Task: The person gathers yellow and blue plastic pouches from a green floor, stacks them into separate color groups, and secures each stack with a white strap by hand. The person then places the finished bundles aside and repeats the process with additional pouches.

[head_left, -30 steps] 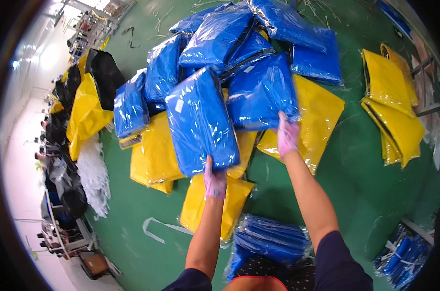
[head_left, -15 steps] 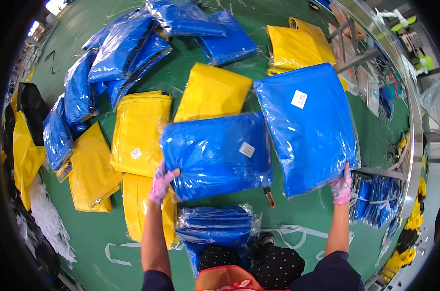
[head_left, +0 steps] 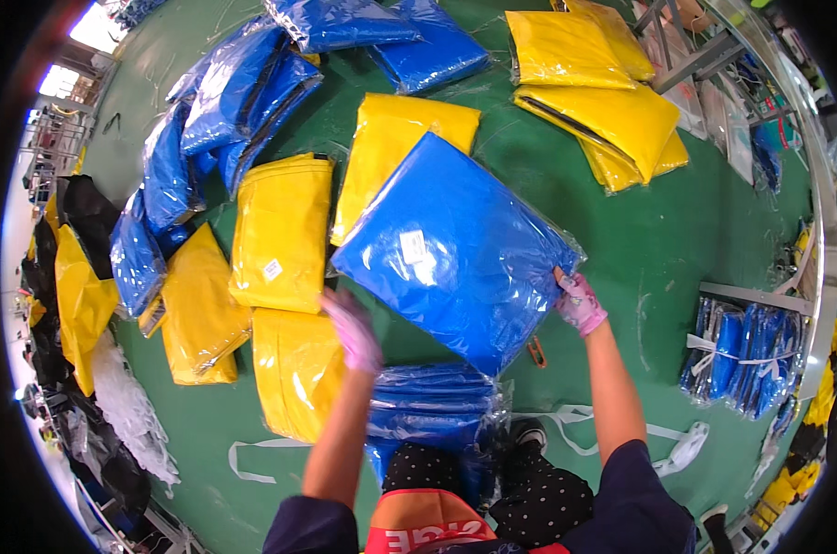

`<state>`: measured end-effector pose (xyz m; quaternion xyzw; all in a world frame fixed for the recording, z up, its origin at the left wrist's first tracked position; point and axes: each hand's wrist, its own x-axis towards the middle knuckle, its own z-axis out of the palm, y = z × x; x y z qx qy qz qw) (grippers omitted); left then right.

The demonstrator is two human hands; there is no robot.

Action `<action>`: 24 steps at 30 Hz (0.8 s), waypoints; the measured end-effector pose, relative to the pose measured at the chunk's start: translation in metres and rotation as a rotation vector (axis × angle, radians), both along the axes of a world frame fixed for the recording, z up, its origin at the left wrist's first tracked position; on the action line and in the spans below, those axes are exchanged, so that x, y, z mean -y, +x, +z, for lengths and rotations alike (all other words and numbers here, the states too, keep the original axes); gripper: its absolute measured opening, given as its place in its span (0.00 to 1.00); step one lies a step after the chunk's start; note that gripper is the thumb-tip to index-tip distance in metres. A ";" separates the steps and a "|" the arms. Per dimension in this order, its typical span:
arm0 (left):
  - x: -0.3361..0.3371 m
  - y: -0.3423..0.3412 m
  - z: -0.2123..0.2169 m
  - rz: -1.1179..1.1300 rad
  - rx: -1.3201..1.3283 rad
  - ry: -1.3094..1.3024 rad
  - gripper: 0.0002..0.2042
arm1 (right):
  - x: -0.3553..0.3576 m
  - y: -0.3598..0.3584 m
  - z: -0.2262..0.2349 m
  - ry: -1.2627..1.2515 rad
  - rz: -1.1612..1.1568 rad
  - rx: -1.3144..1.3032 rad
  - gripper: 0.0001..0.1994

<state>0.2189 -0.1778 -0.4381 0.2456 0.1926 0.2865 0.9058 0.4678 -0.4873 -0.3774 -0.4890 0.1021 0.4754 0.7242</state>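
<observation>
Right hand [head_left: 580,302] is gripping the blue bagged garment [head_left: 455,249] at its edge | left hand [head_left: 352,328] now off it, fingers loose | bag swung over the blue stack [head_left: 432,406] at the green floor's [head_left: 695,231] near edge | ready to lay down.

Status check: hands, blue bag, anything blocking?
Right hand grips flat blue plastic-wrapped packet by its edge. Left hand open beside it. Blue packet stack below.

Your right hand [head_left: 580,302] wears a pink knitted cloth glove and grips a blue packet [head_left: 455,249] wrapped in glossy, crinkled clear plastic film. The yellow packets [head_left: 280,231] to the left shine likewise. The green floor [head_left: 704,231] looks smooth and matt.
</observation>
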 end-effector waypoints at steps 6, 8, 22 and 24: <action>0.118 0.046 0.050 0.102 -0.763 -0.030 0.32 | 0.018 0.079 0.011 -0.511 0.260 0.293 0.22; 0.111 0.040 0.048 0.046 -0.628 -0.117 0.32 | -0.024 0.093 0.038 -0.425 0.185 0.633 0.30; 0.063 0.086 0.259 -0.039 -0.623 0.404 0.34 | -0.096 0.044 0.233 -0.109 0.416 0.741 0.29; 0.058 0.036 0.275 -0.075 -0.646 0.481 0.35 | -0.063 0.017 0.213 0.304 0.137 0.335 0.31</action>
